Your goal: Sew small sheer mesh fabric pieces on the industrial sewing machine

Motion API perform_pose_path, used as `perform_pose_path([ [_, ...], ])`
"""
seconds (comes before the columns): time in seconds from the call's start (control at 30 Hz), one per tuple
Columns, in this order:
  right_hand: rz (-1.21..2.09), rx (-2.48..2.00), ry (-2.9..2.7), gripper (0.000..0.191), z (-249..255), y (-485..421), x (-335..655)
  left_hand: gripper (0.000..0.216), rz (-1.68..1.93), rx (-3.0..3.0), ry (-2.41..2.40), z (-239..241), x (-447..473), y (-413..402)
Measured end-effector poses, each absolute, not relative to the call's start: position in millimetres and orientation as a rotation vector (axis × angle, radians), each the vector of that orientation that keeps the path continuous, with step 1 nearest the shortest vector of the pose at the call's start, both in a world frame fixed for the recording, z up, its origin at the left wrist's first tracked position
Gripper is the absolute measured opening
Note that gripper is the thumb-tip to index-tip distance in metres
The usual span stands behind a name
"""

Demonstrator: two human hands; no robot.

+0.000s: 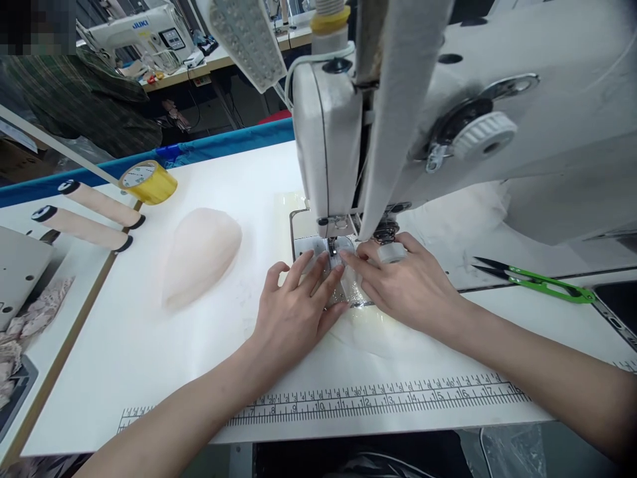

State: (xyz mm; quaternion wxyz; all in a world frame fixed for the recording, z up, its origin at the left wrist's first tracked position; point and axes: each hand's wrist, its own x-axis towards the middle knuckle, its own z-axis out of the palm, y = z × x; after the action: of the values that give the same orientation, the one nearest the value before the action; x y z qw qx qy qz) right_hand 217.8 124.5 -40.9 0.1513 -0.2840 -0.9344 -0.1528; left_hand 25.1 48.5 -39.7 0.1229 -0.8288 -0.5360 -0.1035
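Observation:
The needle area of a white sewing machine [328, 146] stands between my two hands. Beneath its presser foot [332, 247] lies a thin, sheer piece of fabric [351, 289], hard to tell from the plate under it. My left hand [296, 302] rests on the fabric at the left of the foot, fingers spread and fairly flat. From the right, my right hand [403, 285] reaches in with fingers stretched out, fingertips on the fabric beside the foot; part of it is behind a white machine part. A pale, sheer, cup-shaped fabric piece [204, 255] lies flat further left.
Green-handled thread snips [547, 285] lie at the right. Yellow tape [149, 182] and two thread spools [102, 204] sit at the left. A printed ruler [348, 401] runs along the front edge. Behind, a person in a checked shirt [84, 99] is near another sewing machine [144, 36].

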Motion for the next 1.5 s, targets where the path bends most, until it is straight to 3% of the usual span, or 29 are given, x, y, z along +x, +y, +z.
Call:
perform_pose_path([
  [0.9, -0.413, -0.866, -2.677, 0.021, -36.3, 129.0, 219.8, 0.042, -0.327, -2.409, -1.573, -40.2, 23.7, 52.4],
  [0.97, -0.272, -0.843, -2.661, 0.022, -28.2, 126.8, 224.2, 0.039, -0.381, -2.394, -1.525, -37.1, 22.6, 49.7],
  [1.07, 0.267, -0.78, -2.743, 0.012, -13.7, 119.3, 232.6, 0.032, -0.486, -2.426, -1.427, -27.2, 17.7, 45.5],
  [1.17, 0.679, -0.752, -2.864, 0.016, -4.7, 112.0, 238.8, 0.046, -0.418, -2.666, -1.325, -16.9, 9.8, 45.3],
  [1.23, 0.737, -0.761, -2.876, 0.004, -3.2, 110.5, 240.8, 0.039, -0.311, -2.788, -1.285, -13.6, 4.9, 47.8],
  [1.3, 0.787, -0.81, -2.813, 0.011, -3.0, 112.3, 241.7, 0.023, -0.304, -2.815, -1.317, -13.2, 1.9, 50.6],
  [1.5, 1.066, -1.007, -2.498, 0.012, 1.2, 122.5, 242.1, 0.015, -0.482, -2.838, -1.752, -7.8, 7.5, 53.9],
])
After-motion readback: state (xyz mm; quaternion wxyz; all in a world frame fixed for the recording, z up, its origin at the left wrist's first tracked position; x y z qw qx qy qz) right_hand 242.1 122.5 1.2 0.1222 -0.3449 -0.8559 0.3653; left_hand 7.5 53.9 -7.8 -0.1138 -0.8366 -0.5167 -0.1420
